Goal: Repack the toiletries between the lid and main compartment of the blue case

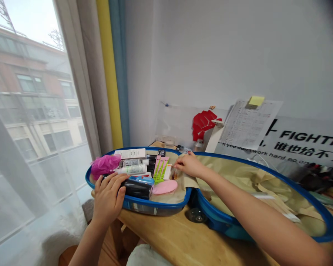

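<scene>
L hand is cupped over the left end of a black bottle, which lies roughly crosswise in the near half of an open blue hard-shell suitcase. Thumb is against the bottle, fingers curled, but can't tell if it's actually clamped. R hand reaches in from the right, fingers loosely extended, nothing visibly held, tips just beside a small clear packet w/ orange contents, lying on the beige lining. L hand is much nearer the bottle, R nearer the packet. Between the hands: green-and-pink tubes standing tilted, a white lotion bottle lying lengthwise, a pink oval pad. Pink mesh bath puff sits in the far-left corner. Case rests on a wooden desk.
</scene>
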`<state>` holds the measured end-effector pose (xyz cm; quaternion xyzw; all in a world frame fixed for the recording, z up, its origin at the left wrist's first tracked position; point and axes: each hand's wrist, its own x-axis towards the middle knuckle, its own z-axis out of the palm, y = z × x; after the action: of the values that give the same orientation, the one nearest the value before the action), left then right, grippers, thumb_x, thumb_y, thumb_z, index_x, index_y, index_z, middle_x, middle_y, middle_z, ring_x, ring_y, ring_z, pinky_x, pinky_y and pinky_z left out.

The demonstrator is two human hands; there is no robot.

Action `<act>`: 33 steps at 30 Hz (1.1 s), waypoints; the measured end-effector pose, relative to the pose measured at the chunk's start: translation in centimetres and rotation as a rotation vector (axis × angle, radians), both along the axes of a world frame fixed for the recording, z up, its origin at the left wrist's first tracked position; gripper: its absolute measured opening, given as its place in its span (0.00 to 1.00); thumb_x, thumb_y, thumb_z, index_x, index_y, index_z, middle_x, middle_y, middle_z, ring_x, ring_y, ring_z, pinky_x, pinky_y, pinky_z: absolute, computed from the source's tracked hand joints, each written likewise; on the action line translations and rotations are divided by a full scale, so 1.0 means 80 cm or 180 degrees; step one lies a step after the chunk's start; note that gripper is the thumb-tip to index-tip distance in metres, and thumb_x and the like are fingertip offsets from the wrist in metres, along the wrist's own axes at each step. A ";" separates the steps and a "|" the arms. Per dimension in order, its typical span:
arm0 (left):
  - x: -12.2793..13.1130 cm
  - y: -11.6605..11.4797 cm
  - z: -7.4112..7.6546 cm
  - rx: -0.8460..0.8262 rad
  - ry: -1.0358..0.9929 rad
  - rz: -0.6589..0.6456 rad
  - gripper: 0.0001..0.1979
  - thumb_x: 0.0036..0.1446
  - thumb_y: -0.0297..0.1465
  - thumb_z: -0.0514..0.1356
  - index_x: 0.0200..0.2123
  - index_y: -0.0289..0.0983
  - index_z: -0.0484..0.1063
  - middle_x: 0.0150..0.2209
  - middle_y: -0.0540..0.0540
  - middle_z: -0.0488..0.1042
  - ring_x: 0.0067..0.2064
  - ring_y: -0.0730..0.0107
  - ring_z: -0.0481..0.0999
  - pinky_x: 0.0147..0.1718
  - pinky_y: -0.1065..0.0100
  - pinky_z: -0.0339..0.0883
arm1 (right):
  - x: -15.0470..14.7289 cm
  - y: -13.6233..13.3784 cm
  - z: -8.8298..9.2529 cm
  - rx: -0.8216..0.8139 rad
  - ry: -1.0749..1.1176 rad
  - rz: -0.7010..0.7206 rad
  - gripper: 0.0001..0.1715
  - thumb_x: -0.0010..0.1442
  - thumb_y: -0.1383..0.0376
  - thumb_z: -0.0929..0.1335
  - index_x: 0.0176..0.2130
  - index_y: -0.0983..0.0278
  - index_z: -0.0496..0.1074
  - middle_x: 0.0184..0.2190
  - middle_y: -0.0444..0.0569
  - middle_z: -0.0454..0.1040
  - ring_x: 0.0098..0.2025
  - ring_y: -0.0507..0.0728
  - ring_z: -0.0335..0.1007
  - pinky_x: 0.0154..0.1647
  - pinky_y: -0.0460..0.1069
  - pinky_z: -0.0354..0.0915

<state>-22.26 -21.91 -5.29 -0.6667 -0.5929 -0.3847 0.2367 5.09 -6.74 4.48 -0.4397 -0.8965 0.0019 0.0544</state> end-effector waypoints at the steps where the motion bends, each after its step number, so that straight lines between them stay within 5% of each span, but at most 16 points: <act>1: 0.000 0.000 0.000 -0.0015 -0.0007 0.0006 0.17 0.63 0.35 0.44 0.46 0.42 0.70 0.47 0.48 0.77 0.52 0.59 0.68 0.57 0.54 0.44 | -0.001 0.000 -0.001 0.0044 -0.0053 0.0005 0.14 0.62 0.60 0.63 0.35 0.60 0.77 0.37 0.49 0.79 0.43 0.58 0.71 0.56 0.59 0.47; 11: -0.001 0.001 0.000 -0.0005 -0.0081 -0.0021 0.17 0.63 0.36 0.45 0.46 0.43 0.71 0.47 0.48 0.76 0.52 0.58 0.68 0.58 0.53 0.44 | -0.007 -0.008 -0.005 0.0391 -0.0263 0.0043 0.12 0.59 0.63 0.65 0.39 0.58 0.78 0.41 0.50 0.78 0.47 0.60 0.69 0.53 0.57 0.47; 15: -0.001 0.001 -0.001 -0.0052 -0.0087 -0.0044 0.17 0.63 0.36 0.45 0.47 0.42 0.70 0.48 0.47 0.76 0.52 0.59 0.68 0.58 0.53 0.44 | 0.006 -0.004 0.016 0.0610 -0.0052 -0.0163 0.15 0.61 0.63 0.62 0.41 0.59 0.77 0.43 0.50 0.78 0.46 0.58 0.69 0.52 0.56 0.48; 20: -0.002 0.000 -0.002 -0.0037 -0.0029 -0.0019 0.17 0.62 0.35 0.46 0.48 0.42 0.70 0.47 0.47 0.76 0.53 0.58 0.68 0.57 0.52 0.45 | 0.075 0.014 0.073 0.1001 0.0561 -0.0778 0.20 0.61 0.65 0.58 0.46 0.59 0.75 0.39 0.48 0.78 0.37 0.55 0.72 0.47 0.53 0.56; 23: -0.003 0.001 -0.003 -0.0001 0.0001 -0.0020 0.17 0.62 0.34 0.46 0.48 0.43 0.69 0.47 0.47 0.76 0.52 0.59 0.68 0.57 0.53 0.45 | 0.139 0.024 0.084 0.0508 0.0367 -0.1207 0.20 0.59 0.67 0.59 0.46 0.59 0.74 0.37 0.48 0.79 0.36 0.54 0.72 0.40 0.49 0.60; 29: -0.004 0.002 -0.005 0.0017 0.0008 -0.0032 0.16 0.62 0.34 0.46 0.48 0.43 0.69 0.47 0.47 0.76 0.52 0.59 0.68 0.57 0.53 0.45 | 0.255 0.001 0.027 -0.0357 -0.0219 -0.1874 0.02 0.48 0.66 0.71 0.25 0.63 0.76 0.31 0.59 0.78 0.29 0.57 0.74 0.33 0.50 0.63; 33: -0.003 0.001 -0.003 -0.0005 -0.0037 -0.0041 0.16 0.62 0.35 0.46 0.47 0.43 0.70 0.47 0.47 0.76 0.52 0.58 0.68 0.57 0.53 0.45 | 0.300 -0.026 -0.017 -0.0247 -0.0165 -0.2331 0.08 0.40 0.64 0.75 0.21 0.62 0.73 0.31 0.65 0.77 0.30 0.60 0.75 0.33 0.51 0.64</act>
<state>-22.51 -21.81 -5.54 -0.6684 -0.5903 -0.3895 0.2302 29.12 -8.80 3.14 -0.7330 -0.6801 0.0052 0.0121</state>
